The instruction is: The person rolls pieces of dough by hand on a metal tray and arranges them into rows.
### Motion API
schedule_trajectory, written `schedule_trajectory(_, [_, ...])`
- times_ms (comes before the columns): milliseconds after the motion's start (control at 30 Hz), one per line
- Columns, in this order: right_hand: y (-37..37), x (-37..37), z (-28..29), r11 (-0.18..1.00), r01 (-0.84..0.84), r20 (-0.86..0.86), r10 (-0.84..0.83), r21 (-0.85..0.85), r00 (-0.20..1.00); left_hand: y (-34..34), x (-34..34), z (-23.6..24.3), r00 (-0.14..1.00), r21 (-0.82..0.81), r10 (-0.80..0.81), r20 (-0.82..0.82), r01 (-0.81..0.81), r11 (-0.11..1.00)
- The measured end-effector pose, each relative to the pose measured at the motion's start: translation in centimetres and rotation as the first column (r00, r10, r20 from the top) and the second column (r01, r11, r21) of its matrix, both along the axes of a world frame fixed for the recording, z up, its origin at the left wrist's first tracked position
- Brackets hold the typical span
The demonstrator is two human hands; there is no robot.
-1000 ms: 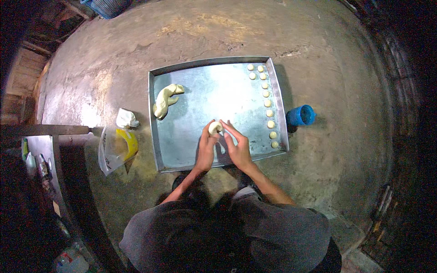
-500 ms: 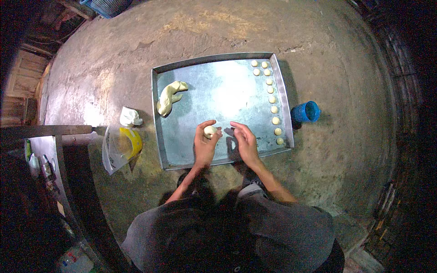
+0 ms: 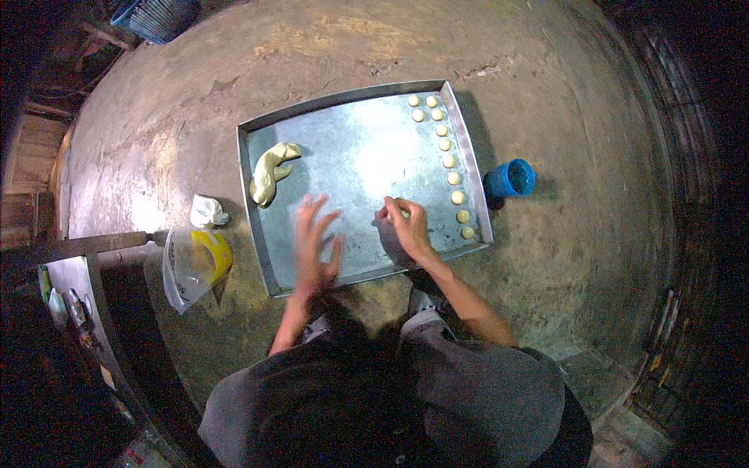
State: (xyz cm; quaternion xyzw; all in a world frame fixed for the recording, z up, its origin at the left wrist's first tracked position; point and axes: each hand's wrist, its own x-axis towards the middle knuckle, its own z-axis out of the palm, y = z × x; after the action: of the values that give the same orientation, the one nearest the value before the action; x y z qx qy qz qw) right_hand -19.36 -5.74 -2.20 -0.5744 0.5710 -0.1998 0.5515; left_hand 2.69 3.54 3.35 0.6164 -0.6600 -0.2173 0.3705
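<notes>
A large metal tray [image 3: 335, 140] lies on the floor in front of me. My right hand [image 3: 413, 234] is closed over its near part, fingers curled round a small dough ball [image 3: 404, 214] that shows only as a pale sliver. Blurred by motion, my left hand [image 3: 314, 246] has its fingers spread and holds nothing. A long, folded lump of dough [image 3: 270, 175] rests at the tray's left side, beyond that hand. Several round dough balls [image 3: 449, 161] line the right side, doubled up at the far corner.
Right of the tray is a blue cup-shaped container [image 3: 512, 179]. On the left lie a white bundled bag [image 3: 208, 211] and a clear plastic bag with yellow on it [image 3: 199, 261]. A dark wooden piece of furniture [image 3: 78, 248] stands at the left; a blue basket [image 3: 158, 17] is far left.
The dough ball has gone from my left hand to my right, which has closed. My left hand has moved left and spread its fingers. The whole view has shifted slightly.
</notes>
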Motion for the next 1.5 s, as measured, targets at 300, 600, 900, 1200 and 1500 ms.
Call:
schedule_trajectory(300, [-0.2, 0.3, -2.7, 0.617, -0.466, -0.469, 0.172, -0.634, 0.866, 5.8, 7.6, -5.4, 0.883, 0.118, 0.429, 0.19, -0.454, 0.883])
schedule_trajectory(600, [-2.5, -2.1, -3.6, 0.658, -0.501, -0.594, 0.1, -0.563, 0.798, 6.0, 7.0, -6.5, 0.879, 0.18, 0.465, 0.108, -0.477, 0.86])
schedule_trajectory(900, [1.5, 1.2, -3.4, 0.45, -0.749, -0.666, 0.364, -0.486, 0.651, 6.0, 6.7, -5.7, 0.863, 0.185, 0.49, 0.124, -0.505, 0.843])
schedule_trajectory(1200, [-3.8, 4.9, -2.7, 0.601, -0.538, -0.612, 0.099, -0.592, 0.784, 5.9, 6.9, -6.3, 0.864, 0.188, 0.491, 0.113, -0.504, 0.843])
schedule_trajectory(1500, [-1.9, -0.1, -3.5, 0.515, -0.683, -0.691, 0.219, -0.517, 0.688, 5.7, 6.3, -5.5, 0.861, 0.221, 0.489, 0.142, -0.509, 0.832])
